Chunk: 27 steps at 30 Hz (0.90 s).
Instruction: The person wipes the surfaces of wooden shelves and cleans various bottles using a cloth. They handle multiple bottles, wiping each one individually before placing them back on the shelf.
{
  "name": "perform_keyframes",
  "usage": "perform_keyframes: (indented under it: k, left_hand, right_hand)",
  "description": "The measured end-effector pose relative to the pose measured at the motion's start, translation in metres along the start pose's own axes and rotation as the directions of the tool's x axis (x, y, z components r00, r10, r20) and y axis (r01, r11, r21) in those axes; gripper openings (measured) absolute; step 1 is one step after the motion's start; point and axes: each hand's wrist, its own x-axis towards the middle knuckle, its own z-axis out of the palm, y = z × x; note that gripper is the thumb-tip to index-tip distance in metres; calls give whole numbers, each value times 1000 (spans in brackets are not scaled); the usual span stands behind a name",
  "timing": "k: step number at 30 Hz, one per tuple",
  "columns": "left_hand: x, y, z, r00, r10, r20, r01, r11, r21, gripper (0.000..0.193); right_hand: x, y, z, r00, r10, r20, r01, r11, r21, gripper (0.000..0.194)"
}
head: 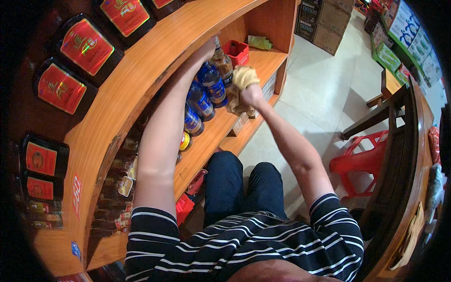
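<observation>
My left hand (pixel 210 48) reaches under the upper shelf board and grips the neck of a clear bottle (pixel 222 63) with brownish contents; its fingers are partly hidden. My right hand (pixel 252 95) holds a bunched yellow-beige cloth (pixel 245 77) close to that bottle's lower part, with more cloth (pixel 239 102) hanging below the fist. Beside the clear bottle, several blue-labelled bottles (pixel 213 86) stand in a row on the wooden shelf (pixel 215 130). A jar with a yellow and red label (pixel 185 141) sits nearer to me, partly behind my left forearm.
A red plastic box (pixel 236 52) and a yellow-green packet (pixel 260 42) occupy the shelf's far end. Dark bottles with red labels (pixel 87 46) line the upper board (pixel 141 67). To my right are a red plastic stool (pixel 359 162) and a wooden table (pixel 415 151). Cardboard cartons (pixel 331 24) are stacked beyond.
</observation>
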Motion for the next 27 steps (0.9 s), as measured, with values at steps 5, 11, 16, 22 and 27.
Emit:
perform_keyframes:
  k: [5, 11, 16, 22, 27]
  left_hand:
    - [6, 6, -4, 993, -71, 98, 79, 993, -83, 32]
    - [6, 1, -1, 999, -37, 18, 40, 989, -146, 32]
    - [0, -8, 3, 999, -43, -12, 40, 981, -188, 31]
    - [-1, -13, 6, 999, -25, -34, 17, 974, -224, 31]
    - [6, -16, 6, 999, -15, -50, 3, 970, -242, 30]
  right_hand:
    - [118, -26, -18, 822, 449, 349, -484, 231, 844, 50]
    - [161, -33, 0, 838, 349, 419, -544, 585, 601, 54]
    - [120, 16, 24, 836, 408, 367, -531, 438, 725, 54]
    - [8, 1, 6, 883, 383, 271, -449, 857, 251, 26]
    - [43, -48, -29, 971, -216, -108, 220, 975, 29, 15]
